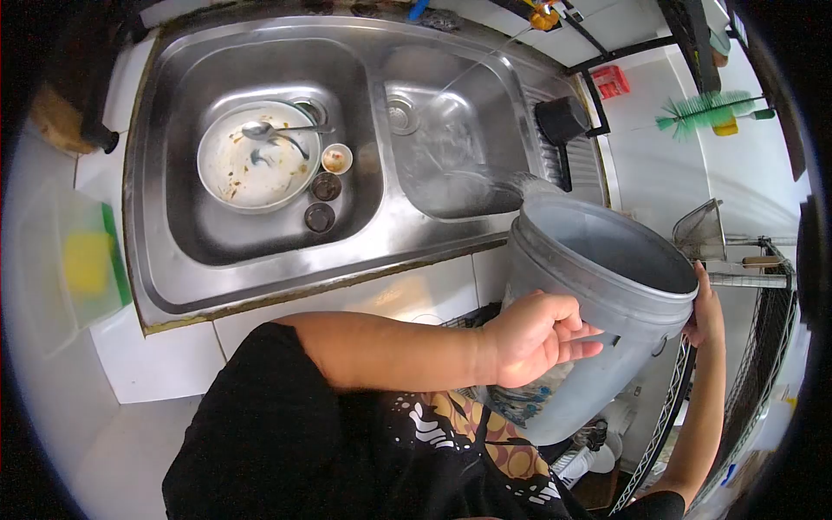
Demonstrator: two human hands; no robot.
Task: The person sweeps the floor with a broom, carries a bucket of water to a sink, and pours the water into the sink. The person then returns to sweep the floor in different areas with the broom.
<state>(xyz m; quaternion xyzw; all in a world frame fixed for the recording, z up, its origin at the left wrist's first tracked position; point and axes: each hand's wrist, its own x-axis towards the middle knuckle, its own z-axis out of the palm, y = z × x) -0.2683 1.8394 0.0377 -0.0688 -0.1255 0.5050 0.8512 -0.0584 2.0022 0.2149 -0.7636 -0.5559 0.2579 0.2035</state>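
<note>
A large grey bucket is tilted over the front edge of the right sink basin, and water pours from its rim into the basin. My left hand rests against the bucket's side, its fingers partly curled and apart, with no grip around the bucket visible. On the far right, my right hand holds the bucket near its rim, with some fingers hidden behind it. Inside the left basin lies a large dirty white plate with cutlery on it, beside several small cups.
A black dipper stands on the ribbed drainboard. Green brush and a wire strainer hang at the right, above a wire rack. At the left is a clear container with a yellow sponge.
</note>
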